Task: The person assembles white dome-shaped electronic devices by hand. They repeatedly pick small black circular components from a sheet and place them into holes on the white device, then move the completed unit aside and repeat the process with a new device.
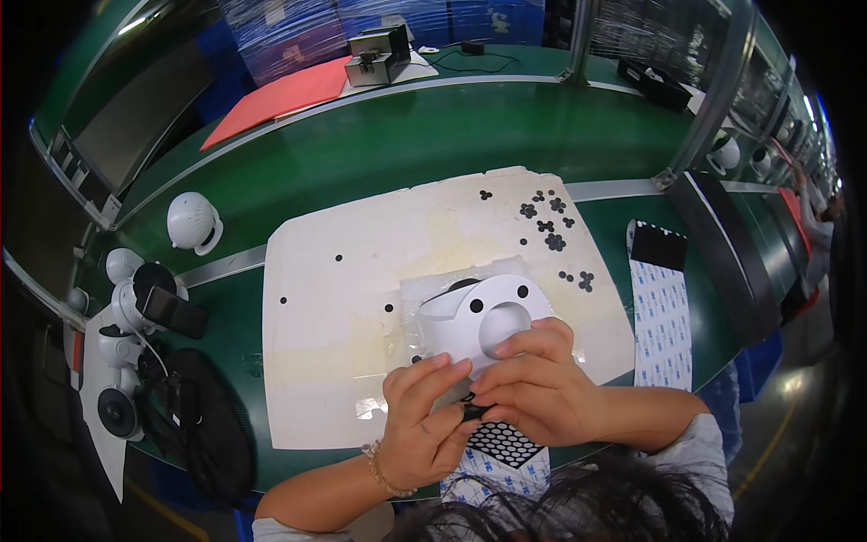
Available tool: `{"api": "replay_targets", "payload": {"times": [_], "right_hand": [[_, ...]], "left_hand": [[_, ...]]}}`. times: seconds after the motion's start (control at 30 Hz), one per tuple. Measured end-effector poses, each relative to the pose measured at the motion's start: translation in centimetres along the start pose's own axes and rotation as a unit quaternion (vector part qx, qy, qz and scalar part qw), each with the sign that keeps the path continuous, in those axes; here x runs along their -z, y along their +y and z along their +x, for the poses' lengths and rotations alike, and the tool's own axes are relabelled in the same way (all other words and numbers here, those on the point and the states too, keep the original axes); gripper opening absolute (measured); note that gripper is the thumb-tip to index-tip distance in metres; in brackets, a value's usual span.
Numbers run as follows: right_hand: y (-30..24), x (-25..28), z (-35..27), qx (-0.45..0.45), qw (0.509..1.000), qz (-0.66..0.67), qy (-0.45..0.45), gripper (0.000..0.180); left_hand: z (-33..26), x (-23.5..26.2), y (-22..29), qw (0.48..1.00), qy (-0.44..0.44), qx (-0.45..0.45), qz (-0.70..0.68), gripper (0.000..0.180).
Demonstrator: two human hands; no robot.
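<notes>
A white plastic housing point(461, 334) with a round recess and two black round pads point(477, 306) on its face lies on a wrapped, clear-filmed pad point(411, 294) in front of me. My left hand point(424, 425) and my right hand point(542, 384) meet at its near side, fingers bent and closed. Between their fingertips is a small black piece point(473, 411), partly hidden by the fingers. The right hand's upper fingers overlap the housing's edge by the recess. Below the hands lies a backing sheet with a black perforated end point(506, 443).
Under the work is a pale board point(334, 361), with several loose black dots point(555, 242) at its far right. Another backing strip point(662, 316) and a long black block point(727, 253) lie to the right. White cameras point(191, 221) and a black bag point(212, 425) are on the left.
</notes>
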State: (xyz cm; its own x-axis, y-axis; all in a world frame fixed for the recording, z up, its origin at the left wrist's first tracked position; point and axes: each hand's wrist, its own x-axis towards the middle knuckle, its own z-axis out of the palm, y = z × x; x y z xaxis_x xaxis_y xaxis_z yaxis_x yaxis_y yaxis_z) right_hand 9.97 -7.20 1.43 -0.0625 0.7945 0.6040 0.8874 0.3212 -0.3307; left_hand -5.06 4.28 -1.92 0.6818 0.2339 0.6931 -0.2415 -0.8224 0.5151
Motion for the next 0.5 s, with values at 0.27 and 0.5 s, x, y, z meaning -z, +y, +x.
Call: {"api": "replay_targets", "payload": {"times": [0.27,0.5], "right_hand": [[-0.6,-0.4,-0.5,0.045,0.992,-0.105,0.052,0.016],[1.2,3.4,0.0,-0.111,0.973,0.198,0.033,0.014]], "left_hand": [[0.0,0.1,0.3,1.0,-0.007,0.01,0.014,0.013],[0.0,0.1,-0.2,0.999,-0.009,-0.017,0.045,0.018]]}}
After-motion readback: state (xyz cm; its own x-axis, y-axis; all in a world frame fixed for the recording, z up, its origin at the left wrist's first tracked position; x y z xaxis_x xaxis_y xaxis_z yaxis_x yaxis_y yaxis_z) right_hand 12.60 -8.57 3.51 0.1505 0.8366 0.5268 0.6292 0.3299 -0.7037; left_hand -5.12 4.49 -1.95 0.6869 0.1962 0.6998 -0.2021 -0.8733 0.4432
